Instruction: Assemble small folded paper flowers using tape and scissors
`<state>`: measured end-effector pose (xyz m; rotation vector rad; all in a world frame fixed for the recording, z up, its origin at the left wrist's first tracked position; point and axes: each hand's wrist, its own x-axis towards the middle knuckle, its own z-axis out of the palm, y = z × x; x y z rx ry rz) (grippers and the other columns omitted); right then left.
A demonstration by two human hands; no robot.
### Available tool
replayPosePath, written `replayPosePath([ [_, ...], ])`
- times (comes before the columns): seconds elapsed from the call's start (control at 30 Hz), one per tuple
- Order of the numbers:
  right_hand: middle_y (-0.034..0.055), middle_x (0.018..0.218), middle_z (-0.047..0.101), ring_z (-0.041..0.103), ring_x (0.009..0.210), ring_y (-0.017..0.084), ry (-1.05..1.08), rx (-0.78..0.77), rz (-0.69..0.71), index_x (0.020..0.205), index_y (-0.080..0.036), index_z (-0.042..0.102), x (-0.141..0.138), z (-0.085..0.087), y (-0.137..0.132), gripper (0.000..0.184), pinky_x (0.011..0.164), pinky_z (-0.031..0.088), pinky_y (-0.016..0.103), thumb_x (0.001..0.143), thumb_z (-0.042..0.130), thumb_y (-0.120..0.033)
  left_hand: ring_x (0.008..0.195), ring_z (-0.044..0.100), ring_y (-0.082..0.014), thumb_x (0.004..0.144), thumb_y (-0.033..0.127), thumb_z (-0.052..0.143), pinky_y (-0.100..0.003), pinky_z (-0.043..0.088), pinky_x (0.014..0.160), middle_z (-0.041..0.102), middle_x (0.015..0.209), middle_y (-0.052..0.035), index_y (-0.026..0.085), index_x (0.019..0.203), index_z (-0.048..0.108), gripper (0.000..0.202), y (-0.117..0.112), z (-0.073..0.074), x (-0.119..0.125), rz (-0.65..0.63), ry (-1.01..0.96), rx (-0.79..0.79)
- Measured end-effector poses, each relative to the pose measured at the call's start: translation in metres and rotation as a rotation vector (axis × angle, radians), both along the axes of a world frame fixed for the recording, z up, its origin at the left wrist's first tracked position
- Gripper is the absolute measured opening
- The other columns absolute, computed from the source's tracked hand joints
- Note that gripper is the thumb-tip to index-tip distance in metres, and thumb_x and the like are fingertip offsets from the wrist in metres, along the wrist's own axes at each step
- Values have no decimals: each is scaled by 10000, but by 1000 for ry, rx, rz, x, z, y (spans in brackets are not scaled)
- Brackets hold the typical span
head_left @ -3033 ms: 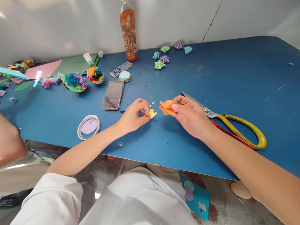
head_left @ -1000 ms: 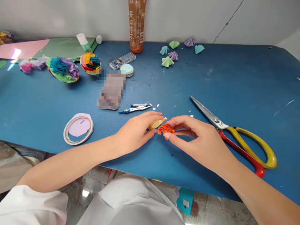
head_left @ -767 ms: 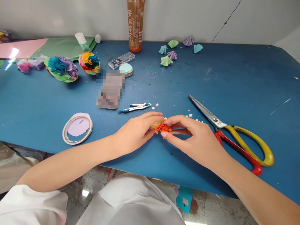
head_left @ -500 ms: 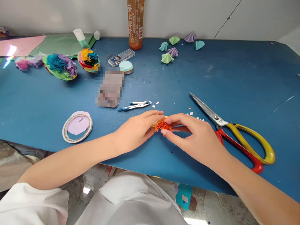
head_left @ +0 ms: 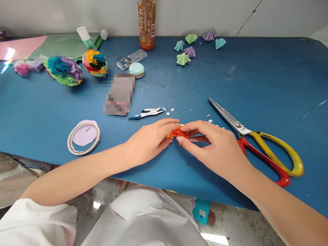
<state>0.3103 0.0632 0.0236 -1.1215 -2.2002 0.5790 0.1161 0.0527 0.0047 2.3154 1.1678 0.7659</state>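
Between my two hands is a small cluster of pleated paper (head_left: 177, 133), orange at the front with bits of yellow behind it. My left hand (head_left: 150, 138) closes on its left side, the fingers curved over and partly hiding it. From the right, my right hand (head_left: 214, 143) pinches the orange folds between thumb and fingertips. Just beyond the hands lies a blue and white compass (head_left: 147, 113) among small white paper bits. To the right rest large scissors (head_left: 238, 126) with one red and one yellow handle.
At left lies a tape roll (head_left: 70, 138) over a lilac paper piece (head_left: 85, 134). Farther back are a blurred-out flat item (head_left: 120, 94), paper discs (head_left: 137, 69), colourful paper balls (head_left: 64, 70), a glue stick (head_left: 86, 38), a drink bottle (head_left: 148, 25) and several folded paper pieces (head_left: 183, 59).
The camera view has shifted slightly, so the objects at the back sit a little higher. Both hands keep their grip on the pleated paper, with only a slight shift of the fingers.
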Motion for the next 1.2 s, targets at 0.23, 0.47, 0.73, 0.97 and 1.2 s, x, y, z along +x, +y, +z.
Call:
replayPosePath([
  [0.23,7,875,690,681,696,135,-18,-21,4,902,-211,608,-2,-1,1,89,697,613,286,816,593,-192,1120,642,-183,851,74,509,-309,590,882,594,1310,-102,166,1206,566,371,-1,0,1,-10,-30,-6],
  [0.47,3,893,695,682,705,126,-45,27,17,902,-210,605,0,-2,1,86,705,587,262,819,589,-190,1105,648,-185,834,52,512,-297,600,856,600,1302,-97,159,1188,574,375,-1,1,1,-16,-15,-8],
  [0.73,-7,862,693,679,705,126,-78,64,19,862,-214,594,-1,-3,2,33,671,560,250,834,579,-206,1155,622,-172,869,120,525,-299,575,918,628,1278,-84,142,1282,488,415,-3,-1,3,-22,-71,-1],
  [0.97,-6,866,705,681,694,118,-13,-85,42,891,-213,618,0,0,5,76,596,549,210,853,556,-236,1002,686,-155,925,193,448,-261,579,821,698,1146,-60,165,1264,517,347,-1,2,0,28,-9,2],
  [1.2,-1,869,702,678,697,139,38,-75,-4,885,-221,614,5,6,5,82,701,576,280,828,555,-209,1079,647,-152,859,62,428,-277,569,871,642,1236,-66,176,1285,472,443,1,2,-2,20,-28,97],
])
